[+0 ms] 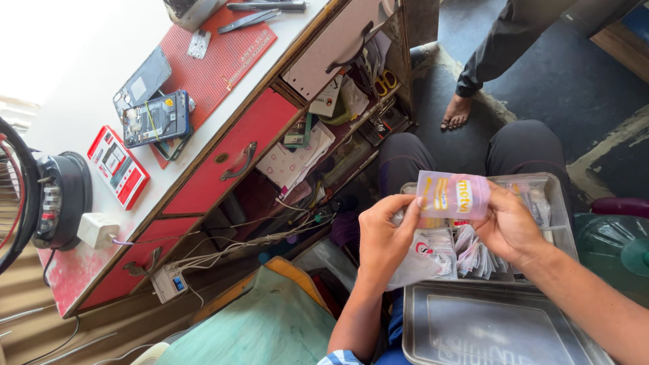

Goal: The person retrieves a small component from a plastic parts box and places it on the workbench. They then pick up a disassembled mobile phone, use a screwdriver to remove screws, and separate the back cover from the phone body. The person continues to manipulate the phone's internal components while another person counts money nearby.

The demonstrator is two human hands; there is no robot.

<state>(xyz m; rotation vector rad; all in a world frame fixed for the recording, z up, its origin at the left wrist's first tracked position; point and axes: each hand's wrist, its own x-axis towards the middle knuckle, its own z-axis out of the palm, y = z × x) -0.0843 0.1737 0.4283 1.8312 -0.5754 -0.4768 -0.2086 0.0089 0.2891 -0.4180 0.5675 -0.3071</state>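
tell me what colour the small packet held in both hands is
Pale purple packet with a yellow-orange band, seen in the head view.

Free room: over clear lid point(493, 331) in front of hands, unobstructed; bare white table point(81, 88) strip at far left. Obstacles: plastic box point(561, 203) walls w/ packed sachets point(473, 257); open drawer point(351, 128) crammed; loose wires point(250, 240) across gap btw table and lap; green bottle point(618, 250) right.
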